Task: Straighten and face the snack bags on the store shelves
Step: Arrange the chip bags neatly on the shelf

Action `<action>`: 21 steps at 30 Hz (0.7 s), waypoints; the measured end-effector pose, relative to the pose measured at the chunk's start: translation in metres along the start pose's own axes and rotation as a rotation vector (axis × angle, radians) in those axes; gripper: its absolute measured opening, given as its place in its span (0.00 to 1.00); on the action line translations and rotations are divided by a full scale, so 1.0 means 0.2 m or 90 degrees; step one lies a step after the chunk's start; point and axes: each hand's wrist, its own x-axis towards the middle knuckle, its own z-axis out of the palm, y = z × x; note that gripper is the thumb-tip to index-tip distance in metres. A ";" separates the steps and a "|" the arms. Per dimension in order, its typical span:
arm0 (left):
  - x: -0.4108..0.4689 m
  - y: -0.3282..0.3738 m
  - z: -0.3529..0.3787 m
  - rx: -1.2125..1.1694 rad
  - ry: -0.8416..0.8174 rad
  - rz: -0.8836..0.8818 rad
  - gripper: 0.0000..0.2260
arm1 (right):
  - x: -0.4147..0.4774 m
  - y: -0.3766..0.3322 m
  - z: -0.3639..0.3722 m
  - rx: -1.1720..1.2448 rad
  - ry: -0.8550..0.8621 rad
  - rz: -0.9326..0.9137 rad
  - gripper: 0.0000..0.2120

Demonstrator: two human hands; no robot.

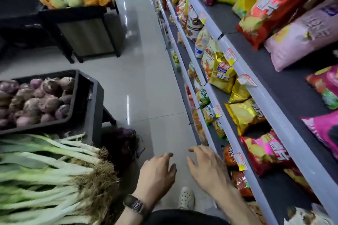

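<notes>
Underfoot, a pale glossy tiled floor (146,78) runs down the aisle, with grey-railed shelves (270,100) along your right. Snack bags (224,76) lie there in several tiers, many tilted or flat on the dark shelf boards, behind yellow price tags (230,56). On the left, a black crate (76,97) of purple onions (36,100) and near it a heap of green onions (45,166) crowd the aisle. Your left hand (157,175) and right hand (208,170) hover low and near, each grip spread wide and holding nothing; the right is just beside an orange bag (229,157).

dim store light | glare streaks on floor (128,104) | edges blurred, wide-angle bend
</notes>
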 end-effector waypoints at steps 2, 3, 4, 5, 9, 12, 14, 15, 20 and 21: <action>0.11 0.05 -0.05 -0.004 0.013 -0.005 0.21 | 0.11 0.01 -0.03 0.001 -0.009 -0.007 0.20; 0.17 0.07 -0.07 -0.006 0.015 -0.007 0.21 | 0.15 0.02 -0.04 -0.002 -0.017 -0.009 0.20; 0.22 0.08 -0.08 -0.010 0.016 -0.011 0.20 | 0.18 0.02 -0.05 -0.002 -0.027 -0.011 0.20; 0.26 0.09 -0.10 -0.013 0.016 -0.017 0.20 | 0.21 0.02 -0.06 0.002 -0.037 -0.013 0.20; 0.47 0.09 -0.18 -0.009 0.016 -0.028 0.20 | 0.37 0.03 -0.09 0.011 -0.063 -0.020 0.21; 0.63 0.05 -0.23 -0.008 0.008 -0.042 0.20 | 0.52 0.01 -0.10 0.002 -0.092 -0.012 0.21; 0.75 0.02 -0.27 -0.002 0.005 -0.041 0.20 | 0.64 -0.01 -0.12 -0.009 -0.097 -0.009 0.21; 0.81 0.00 -0.30 0.000 0.002 -0.037 0.20 | 0.71 -0.04 -0.13 -0.011 -0.096 -0.008 0.21; 1.14 -0.10 -0.48 -0.002 -0.016 -0.014 0.20 | 1.07 -0.20 -0.19 -0.030 -0.089 0.007 0.20; 1.19 -0.12 -0.52 -0.007 -0.019 -0.012 0.20 | 1.14 -0.23 -0.20 -0.025 -0.086 0.017 0.21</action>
